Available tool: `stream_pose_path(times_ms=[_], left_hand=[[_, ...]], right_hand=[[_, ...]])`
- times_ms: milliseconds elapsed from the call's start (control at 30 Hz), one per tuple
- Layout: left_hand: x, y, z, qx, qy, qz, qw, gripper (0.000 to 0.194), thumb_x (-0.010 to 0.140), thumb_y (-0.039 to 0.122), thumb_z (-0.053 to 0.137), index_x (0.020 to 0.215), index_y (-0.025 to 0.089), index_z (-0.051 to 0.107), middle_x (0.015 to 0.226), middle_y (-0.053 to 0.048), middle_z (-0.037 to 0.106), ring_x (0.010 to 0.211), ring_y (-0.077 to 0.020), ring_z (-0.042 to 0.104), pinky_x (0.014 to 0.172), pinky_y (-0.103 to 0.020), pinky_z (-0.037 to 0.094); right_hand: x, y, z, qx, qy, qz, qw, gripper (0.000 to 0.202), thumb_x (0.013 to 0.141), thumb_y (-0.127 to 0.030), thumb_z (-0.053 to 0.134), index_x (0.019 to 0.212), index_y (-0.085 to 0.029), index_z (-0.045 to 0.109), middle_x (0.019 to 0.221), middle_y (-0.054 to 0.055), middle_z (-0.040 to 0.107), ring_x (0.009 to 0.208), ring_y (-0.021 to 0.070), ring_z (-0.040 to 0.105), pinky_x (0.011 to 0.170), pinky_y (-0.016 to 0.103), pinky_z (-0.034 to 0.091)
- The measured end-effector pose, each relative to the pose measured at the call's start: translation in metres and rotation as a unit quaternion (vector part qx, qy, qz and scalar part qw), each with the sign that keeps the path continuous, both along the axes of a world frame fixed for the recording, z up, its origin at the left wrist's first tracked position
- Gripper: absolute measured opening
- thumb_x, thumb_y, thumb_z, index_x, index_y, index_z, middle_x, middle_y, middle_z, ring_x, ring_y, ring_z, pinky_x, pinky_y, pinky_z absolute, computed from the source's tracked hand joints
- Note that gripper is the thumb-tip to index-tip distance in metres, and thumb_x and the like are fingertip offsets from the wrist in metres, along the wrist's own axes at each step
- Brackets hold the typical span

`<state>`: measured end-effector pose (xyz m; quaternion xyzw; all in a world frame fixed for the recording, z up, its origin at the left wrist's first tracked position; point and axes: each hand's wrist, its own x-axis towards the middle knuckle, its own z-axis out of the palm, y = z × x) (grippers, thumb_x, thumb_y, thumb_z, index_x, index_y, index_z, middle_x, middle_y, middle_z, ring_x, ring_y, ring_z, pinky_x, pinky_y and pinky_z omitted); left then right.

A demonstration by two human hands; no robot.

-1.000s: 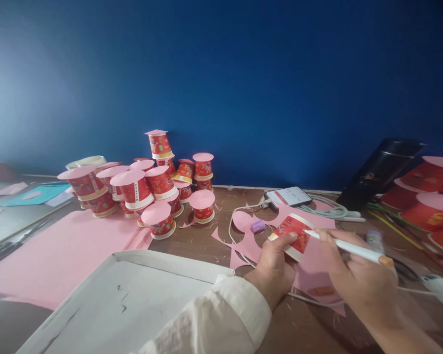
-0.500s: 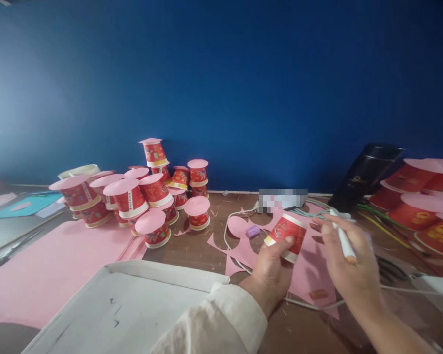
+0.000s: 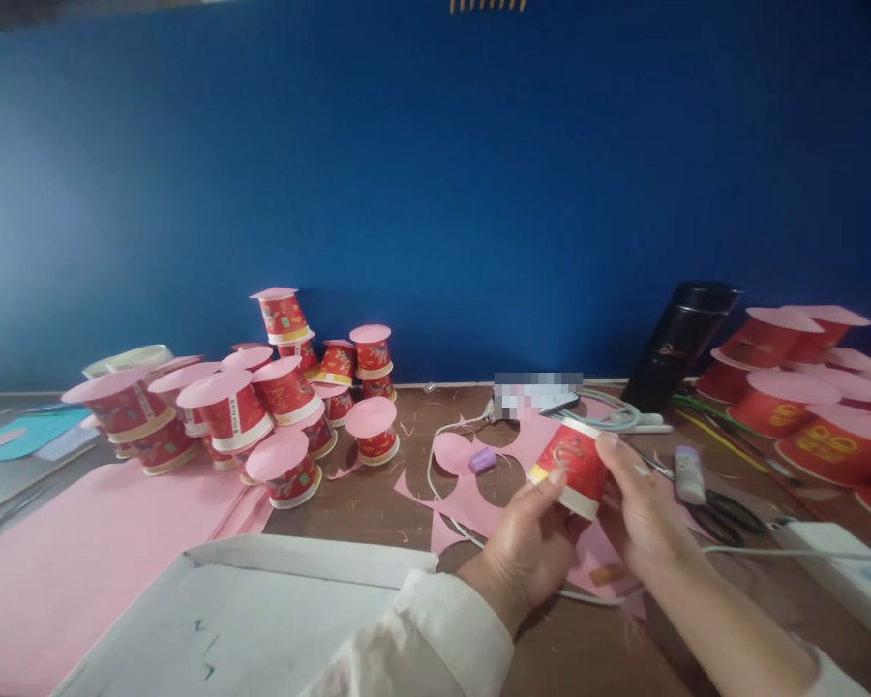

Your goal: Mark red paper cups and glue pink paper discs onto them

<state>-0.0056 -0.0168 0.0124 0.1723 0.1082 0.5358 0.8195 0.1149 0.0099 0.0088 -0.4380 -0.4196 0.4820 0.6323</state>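
Observation:
A red patterned paper cup (image 3: 570, 463) with a white rim is tilted in my left hand (image 3: 531, 542), whose fingers wrap its lower side with the thumb on top. Against the cup's right end is my right hand (image 3: 643, 518), its fingers closed around a white glue stick (image 3: 645, 471). Only a small orange-tipped end of the stick shows behind the hand. Under both hands lies a cut pink paper sheet (image 3: 471, 499) with round cutouts. An orange cap (image 3: 608, 575) and a purple cap (image 3: 482, 459) rest on it.
Red cups with pink paper discs (image 3: 222, 411) stand stacked at left, with more cups (image 3: 791, 402) at right. A black flask (image 3: 678, 339), another glue stick (image 3: 689, 474), scissors (image 3: 730, 518), a power strip (image 3: 842, 561), a phone (image 3: 537, 397) and a white box lid (image 3: 297, 620) surround the hands.
My right hand has moved left with the glue stick, up to the cup's end. The cup stays in my left hand. The view has shifted slightly right.

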Motion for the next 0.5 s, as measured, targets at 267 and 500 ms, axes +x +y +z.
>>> stream_pose_path(times_ms=[267, 500], left_hand=[[-0.0020, 0.0068, -0.0095, -0.128, -0.018, 0.003, 0.992, 0.023, 0.074, 0.033, 0.076, 0.078, 0.014, 0.064, 0.077, -0.003, 0.063, 0.071, -0.0141, 0.057, 0.068, -0.026, 0.043], [-0.0051, 0.0043, -0.0083, -0.120, 0.003, 0.009, 0.993, 0.020, 0.071, 0.019, 0.079, 0.077, 0.014, 0.061, 0.069, 0.000, 0.058, 0.060, -0.0084, 0.053, 0.057, -0.019, 0.040]], right_hand=[[-0.0023, 0.0033, 0.0110, -0.026, 0.109, -0.052, 0.992, 0.042, 0.076, -0.057, 0.071, 0.099, -0.023, 0.068, 0.087, 0.000, 0.072, 0.073, 0.0157, 0.066, 0.065, 0.027, 0.054], [-0.0015, 0.0009, 0.0083, -0.002, 0.077, -0.053, 0.996, 0.038, 0.078, -0.056, 0.069, 0.095, -0.022, 0.066, 0.082, 0.000, 0.070, 0.065, 0.0144, 0.063, 0.058, 0.027, 0.051]])
